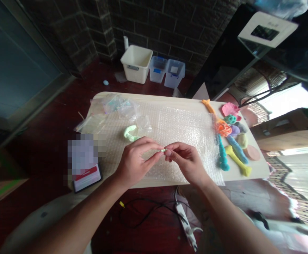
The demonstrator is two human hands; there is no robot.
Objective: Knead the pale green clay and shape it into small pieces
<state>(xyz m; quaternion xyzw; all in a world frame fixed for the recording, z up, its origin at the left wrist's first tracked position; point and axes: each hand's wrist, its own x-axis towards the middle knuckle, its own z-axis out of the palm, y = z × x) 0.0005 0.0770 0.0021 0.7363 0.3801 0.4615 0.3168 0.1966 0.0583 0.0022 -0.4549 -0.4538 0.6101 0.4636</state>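
My left hand (135, 158) and my right hand (184, 160) meet above a sheet of bubble wrap (175, 127) on a small light table (259, 171). Both pinch one tiny piece of pale green clay (163, 150) between thumb and fingertips. A larger lump of the same green clay (130, 133) lies on the wrap just beyond my left hand, beside clear plastic bags (114, 106).
Several coloured clay shapes (232, 139) lie along the table's right end. A phone with a red card (87, 178) sits at the front left corner. A white bin (136, 63) and two clear boxes (167, 70) stand by the brick wall. A power strip (185, 222) and cable lie on the floor.
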